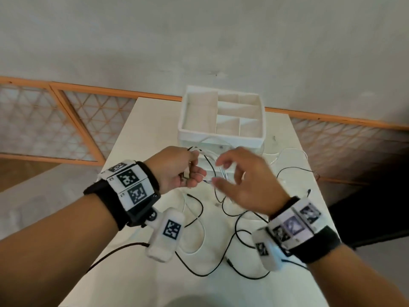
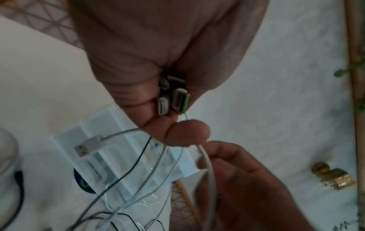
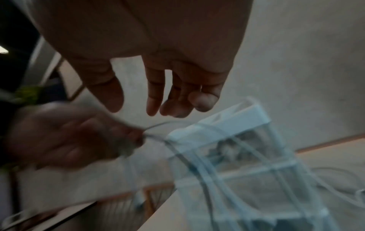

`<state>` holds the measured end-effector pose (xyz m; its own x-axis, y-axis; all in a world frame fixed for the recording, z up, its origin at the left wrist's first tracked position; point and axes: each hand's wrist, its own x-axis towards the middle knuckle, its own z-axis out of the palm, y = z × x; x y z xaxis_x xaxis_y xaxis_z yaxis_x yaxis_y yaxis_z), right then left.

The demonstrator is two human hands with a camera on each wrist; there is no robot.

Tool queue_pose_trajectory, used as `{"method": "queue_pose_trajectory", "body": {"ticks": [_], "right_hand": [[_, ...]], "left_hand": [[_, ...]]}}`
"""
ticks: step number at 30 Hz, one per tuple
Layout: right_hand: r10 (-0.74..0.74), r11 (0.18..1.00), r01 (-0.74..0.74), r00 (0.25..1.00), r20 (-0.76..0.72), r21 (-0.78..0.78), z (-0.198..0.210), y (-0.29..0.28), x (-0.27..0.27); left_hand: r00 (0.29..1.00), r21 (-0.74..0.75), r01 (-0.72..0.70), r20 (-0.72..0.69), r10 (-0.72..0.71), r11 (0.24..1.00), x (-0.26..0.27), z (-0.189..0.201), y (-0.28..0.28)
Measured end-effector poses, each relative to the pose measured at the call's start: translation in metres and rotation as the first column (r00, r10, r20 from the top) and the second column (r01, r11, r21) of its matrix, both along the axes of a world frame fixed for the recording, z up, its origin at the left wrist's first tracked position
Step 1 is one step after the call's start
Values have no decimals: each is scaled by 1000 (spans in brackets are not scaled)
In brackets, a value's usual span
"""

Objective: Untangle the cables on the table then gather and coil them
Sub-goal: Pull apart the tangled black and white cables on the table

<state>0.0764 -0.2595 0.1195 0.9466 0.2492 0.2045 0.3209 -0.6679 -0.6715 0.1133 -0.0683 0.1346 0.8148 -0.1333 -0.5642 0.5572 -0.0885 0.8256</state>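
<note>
I see thin black cables (image 1: 238, 234) and white cables (image 1: 199, 238) sprawled in tangled loops across the white worktop (image 1: 141, 273). Several strands rise off it, their connector ends (image 2: 171, 98) bunched together; one white USB plug (image 2: 87, 146) dangles free.

Head view: from above and behind both forearms, looking forward and down over the white rectangular table (image 1: 141, 129) toward the white divided organiser box (image 1: 221, 138) at its far end and the pale wall beyond. Left wrist view: very near, along the palm of the left hand (image 2: 158, 62) at the bunched cable plugs (image 2: 171, 96), with the right hand (image 2: 247, 179) blurred just below. Right wrist view: equally close, along the right hand's spread fingers (image 3: 154, 93), blurred; shared by all three, both hands, the box and the white and black cables (image 1: 212, 165).
</note>
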Motion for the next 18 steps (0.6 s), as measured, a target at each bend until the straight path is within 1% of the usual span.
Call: {"method": "queue_pose_trajectory", "body": {"ticks": [1, 2, 5, 6, 7, 8, 9, 11, 12, 13, 14, 15, 16, 17, 18], "right_hand": [[38, 998, -39, 999, -25, -57, -6, 9, -5], [57, 995, -62, 996, -68, -72, -9, 14, -6], [157, 986, -135, 948, -276, 98, -5, 9, -7], [186, 979, -145, 927, -325, 147, -4, 8, -7], [194, 975, -141, 920, -341, 175, -3, 9, -8], [182, 975, -127, 928, -326, 183, -2, 10, -9], [141, 979, -92, 950, -280, 182, -3, 10, -7], [15, 986, 11, 989, -149, 167, -1, 6, 0], [-30, 984, 51, 992, -118, 173, 4, 3, 3], [-46, 981, 68, 991, -123, 179, 9, 1, 4], [-32, 983, 62, 985, -170, 172, 11, 2, 4], [2, 991, 29, 972, -233, 130, 10, 6, 2], [30, 999, -22, 960, -279, 30, 2, 11, -1], [44, 989, -87, 949, -313, -124, -13, 17, -3], [33, 951, -139, 934, -356, -276, -31, 23, -5]], "left_hand": [[1000, -1, -18, -7, 18, 1000, 0, 1, -1], [999, -5, -37, -10, 36, 999, 0, 1, -1], [997, -57, -75, -11, 75, 996, -1, -1, 3], [997, -78, -72, -5, 72, 994, -2, -2, 4], [999, -90, -51, 9, 52, 995, -3, -3, 4], [999, -88, -10, 33, 13, 996, -4, -5, 4], [997, -70, 45, 68, -41, 997, -5, -6, 4], [980, 5, 152, 133, -151, 988, -9, -10, 5], [972, 35, 181, 148, -185, 983, -11, -13, 6], [970, 43, 187, 149, -192, 981, -12, -17, 7], [975, 26, 169, 143, -171, 985, -13, -20, 9], [982, -4, 135, 132, -133, 991, -13, -23, 9], [987, -25, 100, 126, -96, 995, -13, -25, 9], [989, -21, 77, 130, -74, 997, -12, -27, 9], [987, 6, 71, 143, -71, 997, -11, -28, 9]]}}
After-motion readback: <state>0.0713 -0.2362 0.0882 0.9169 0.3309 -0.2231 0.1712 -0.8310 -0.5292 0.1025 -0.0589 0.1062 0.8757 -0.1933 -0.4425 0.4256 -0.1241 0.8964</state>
